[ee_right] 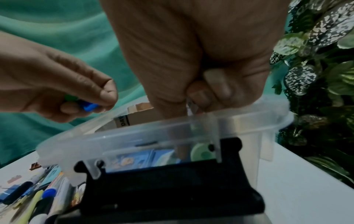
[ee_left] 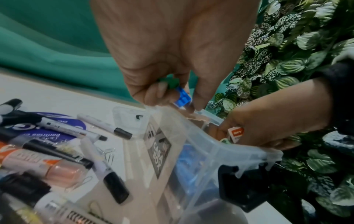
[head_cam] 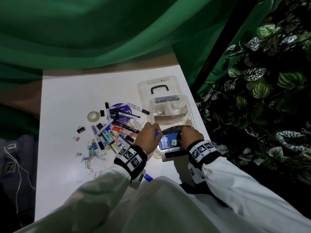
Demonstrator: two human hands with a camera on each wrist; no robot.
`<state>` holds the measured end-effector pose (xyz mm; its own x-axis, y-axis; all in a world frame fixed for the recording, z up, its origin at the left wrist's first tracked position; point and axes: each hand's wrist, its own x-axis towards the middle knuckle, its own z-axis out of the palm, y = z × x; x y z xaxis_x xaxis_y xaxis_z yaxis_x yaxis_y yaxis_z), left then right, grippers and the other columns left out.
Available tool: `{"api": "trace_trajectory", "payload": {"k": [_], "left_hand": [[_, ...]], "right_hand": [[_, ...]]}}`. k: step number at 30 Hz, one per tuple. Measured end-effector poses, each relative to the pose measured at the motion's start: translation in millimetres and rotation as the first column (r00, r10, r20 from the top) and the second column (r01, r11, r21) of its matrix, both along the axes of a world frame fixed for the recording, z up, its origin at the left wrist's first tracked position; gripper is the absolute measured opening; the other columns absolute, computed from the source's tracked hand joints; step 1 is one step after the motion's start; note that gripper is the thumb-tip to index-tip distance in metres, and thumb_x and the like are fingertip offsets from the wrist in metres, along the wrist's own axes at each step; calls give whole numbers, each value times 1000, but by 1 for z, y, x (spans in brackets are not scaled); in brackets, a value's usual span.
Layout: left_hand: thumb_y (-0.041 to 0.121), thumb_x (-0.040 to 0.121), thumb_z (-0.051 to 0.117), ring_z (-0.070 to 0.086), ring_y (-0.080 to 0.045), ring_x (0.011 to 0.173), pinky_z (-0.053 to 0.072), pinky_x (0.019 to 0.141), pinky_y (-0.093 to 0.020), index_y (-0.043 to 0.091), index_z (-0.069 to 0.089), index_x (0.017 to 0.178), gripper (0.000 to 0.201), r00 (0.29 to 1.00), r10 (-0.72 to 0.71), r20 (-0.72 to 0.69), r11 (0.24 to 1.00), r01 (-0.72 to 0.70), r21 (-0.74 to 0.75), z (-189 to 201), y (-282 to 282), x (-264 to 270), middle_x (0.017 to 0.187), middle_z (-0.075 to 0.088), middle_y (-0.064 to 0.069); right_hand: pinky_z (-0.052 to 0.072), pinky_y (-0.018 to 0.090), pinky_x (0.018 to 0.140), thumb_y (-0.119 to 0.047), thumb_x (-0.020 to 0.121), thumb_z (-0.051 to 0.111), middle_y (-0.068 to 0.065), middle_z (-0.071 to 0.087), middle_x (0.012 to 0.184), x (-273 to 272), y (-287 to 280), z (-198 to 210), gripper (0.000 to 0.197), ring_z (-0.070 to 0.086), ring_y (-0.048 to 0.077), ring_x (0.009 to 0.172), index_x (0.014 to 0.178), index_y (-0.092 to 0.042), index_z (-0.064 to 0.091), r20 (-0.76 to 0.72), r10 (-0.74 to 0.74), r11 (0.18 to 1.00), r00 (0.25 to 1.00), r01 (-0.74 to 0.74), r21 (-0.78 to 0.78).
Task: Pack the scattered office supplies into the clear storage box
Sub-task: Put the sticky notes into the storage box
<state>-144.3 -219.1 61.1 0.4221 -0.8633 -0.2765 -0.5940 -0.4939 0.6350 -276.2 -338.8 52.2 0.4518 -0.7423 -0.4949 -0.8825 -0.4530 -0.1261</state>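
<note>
Both hands work at the near end of the clear storage box (head_cam: 171,115) on the white table (head_cam: 67,98).
Markers (head_cam: 117,125) lie heaped left of it; the left hand (head_cam: 148,137) pinches small blue and green pieces (ee_left: 181,97) over the rim, while the right hand (head_cam: 191,134) curls round a small carton (ee_left: 236,133) inside.

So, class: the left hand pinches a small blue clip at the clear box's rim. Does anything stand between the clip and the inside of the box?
Nothing visible does. The lid lies behind the clear box. The left hand holds the blue clip at the open rim; the right hand reaches in further along.
</note>
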Motion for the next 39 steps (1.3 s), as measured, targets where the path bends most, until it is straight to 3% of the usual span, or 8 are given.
{"api": "trace_trajectory", "payload": {"k": [5, 10, 16, 22, 25, 30, 37, 39], "left_hand": [[20, 92, 58, 49, -19, 83, 25, 63, -23, 12, 56, 100, 11, 995, 36, -95, 998, -41, -52, -4, 4, 5, 99, 51, -8], [20, 91, 60, 46, -15, 79, 22, 59, -19, 12, 58, 95, 9, 992, 45, -115, 997, -52, -56, -5, 6, 7, 93, 49, -5], [12, 87, 61, 55, -22, 91, 30, 66, -16, 15, 60, 102, 16, 988, 30, -152, 999, -33, -20, 1, 8, 8, 100, 51, -7], [9, 90, 56, 57, -18, 88, 32, 68, -18, 16, 59, 113, 24, 979, -54, -195, 998, 47, -38, 15, -1, 4, 104, 62, -5], [14, 89, 61, 65, -24, 83, 48, 72, -30, 16, 59, 107, 19, 976, -23, -218, 999, 14, -40, 20, -10, 0, 94, 68, -7], [10, 84, 65, 65, -28, 87, 53, 79, -36, 15, 63, 96, 13, 982, -30, -184, 998, 19, -62, 20, -18, -5, 94, 69, -10], [13, 84, 65, 60, -25, 92, 42, 74, -27, 19, 64, 99, 16, 973, -227, -41, 973, 225, -45, 13, -47, -40, 102, 62, -8], [14, 83, 65, 60, -30, 99, 45, 78, -33, 16, 63, 103, 20, 935, -353, 18, 936, 353, 18, 10, -59, -56, 107, 63, -11]], "right_hand": [[47, 36, 74, -21, 86, 67, 18, 65, 105, -10, 4, 16, 39, 63, 36, 97, 115, -5, 46, 143, -67, 997, 987, 60, 51], [44, 24, 59, -22, 81, 77, 7, 68, 97, 6, 23, 17, 29, 61, 20, 81, 104, -12, 63, 326, -270, 921, 906, 145, 360], [51, 36, 82, -34, 84, 68, 11, 65, 111, 9, 21, 7, 38, 62, 30, 100, 114, -12, 60, 165, -23, 975, 986, -15, 223], [44, 33, 75, -15, 94, 54, 18, 65, 109, -18, -6, 15, 24, 61, 34, 101, 118, -9, 55, 217, 11, 973, 976, -60, 224], [41, 32, 67, -16, 94, 57, 14, 66, 95, -21, -6, 15, 18, 60, 31, 87, 109, -10, 52, 252, 0, 973, 968, -58, 222], [51, 37, 85, -12, 86, 61, 11, 61, 118, -14, 1, 8, 43, 61, 31, 105, 127, -25, 58, 206, 103, 967, 973, -146, 206], [49, 38, 70, 2, 79, 60, 10, 58, 105, -45, -9, 22, 34, 60, 33, 92, 109, -15, 59, 303, 139, 985, 943, -101, -138], [50, 41, 76, 3, 77, 60, 14, 57, 108, -53, -13, 19, 38, 56, 35, 98, 112, -12, 61, 373, 159, 970, 914, -75, -229]]}}
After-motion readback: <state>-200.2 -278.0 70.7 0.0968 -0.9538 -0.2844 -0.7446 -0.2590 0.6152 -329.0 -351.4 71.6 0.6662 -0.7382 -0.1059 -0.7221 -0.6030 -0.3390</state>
